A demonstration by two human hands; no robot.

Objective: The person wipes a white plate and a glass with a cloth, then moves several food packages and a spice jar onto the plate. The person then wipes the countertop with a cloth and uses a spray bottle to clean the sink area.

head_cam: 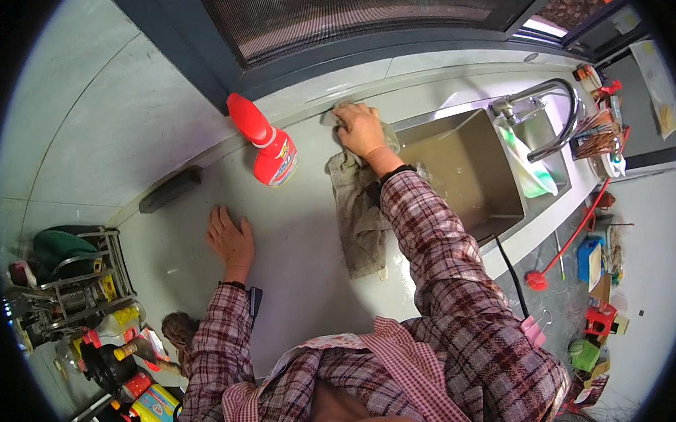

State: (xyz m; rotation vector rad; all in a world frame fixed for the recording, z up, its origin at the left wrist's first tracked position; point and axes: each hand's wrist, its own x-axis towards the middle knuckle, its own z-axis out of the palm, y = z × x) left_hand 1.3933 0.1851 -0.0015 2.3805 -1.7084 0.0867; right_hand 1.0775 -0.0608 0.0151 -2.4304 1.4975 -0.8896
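My right hand (362,131) presses a wet grey-brown cloth (361,234) against the back of the pale countertop (301,266), beside the left rim of a steel sink. The rest of the cloth trails toward me along the counter. My left hand (229,241) rests flat on the countertop, fingers spread, with nothing in it. Between the two hands and farther back stands a red spray bottle (274,160). Murky brownish water fills part of the sink basin (498,173).
A chrome faucet (574,102) arches over the sink's right side. A dark block (171,189) lies against the left wall. A metal rack (115,258) and several bottles crowd the left end. A red-handled brush (538,280) and several containers are on the right.
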